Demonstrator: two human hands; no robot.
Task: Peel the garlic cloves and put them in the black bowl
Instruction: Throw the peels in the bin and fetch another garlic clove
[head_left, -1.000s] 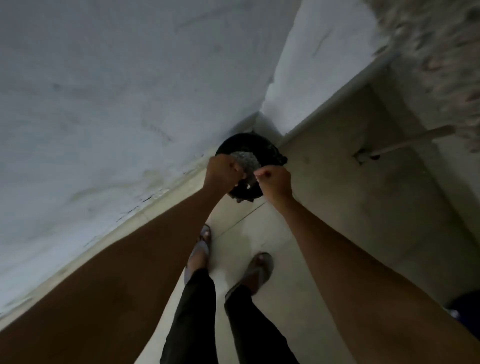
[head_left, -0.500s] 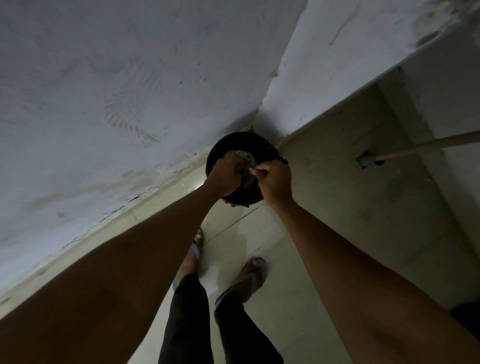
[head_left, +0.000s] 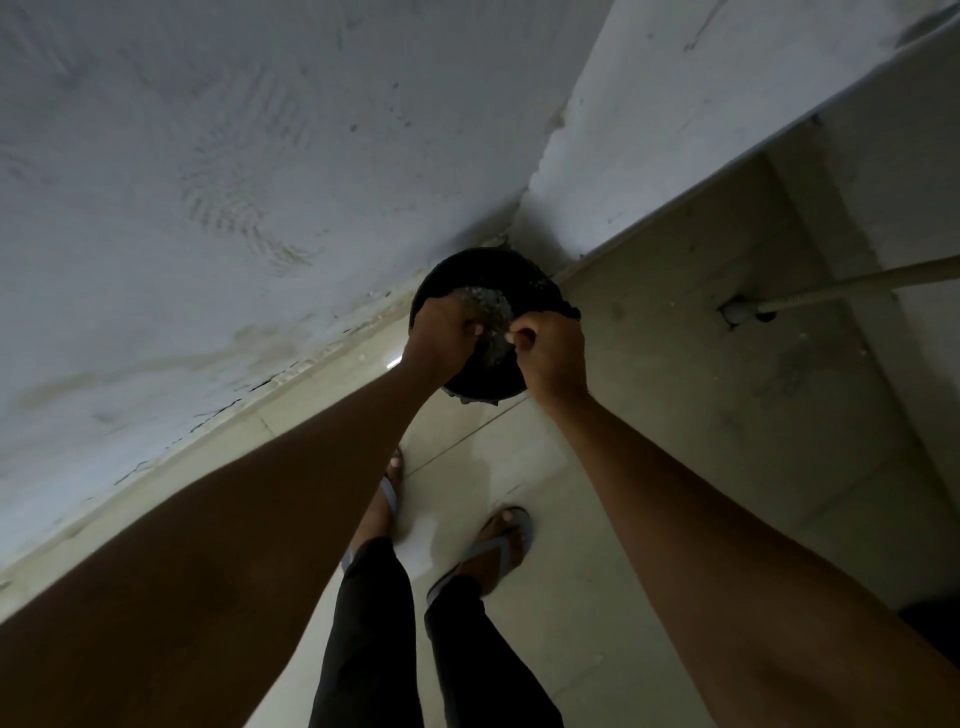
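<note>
Black bowl (head_left: 470, 270) on the floor, in the far corner between two walls. Left hand (head_left: 441, 338) and right hand (head_left: 553, 353) curled over it, fingers bunched around something small, too dim to identify.

We see both hands held close together over the black container (head_left: 485, 270), the left hand (head_left: 441, 338) and right hand (head_left: 553, 356) covering its near half; only the far rim lies open. The container stands in the floor corner, with the left wall (head_left: 208, 182) and the far wall (head_left: 649, 130) just behind it. A pipe (head_left: 857, 283) crosses the recess well to the right. Bare floor (head_left: 649, 415) lies between.
</note>
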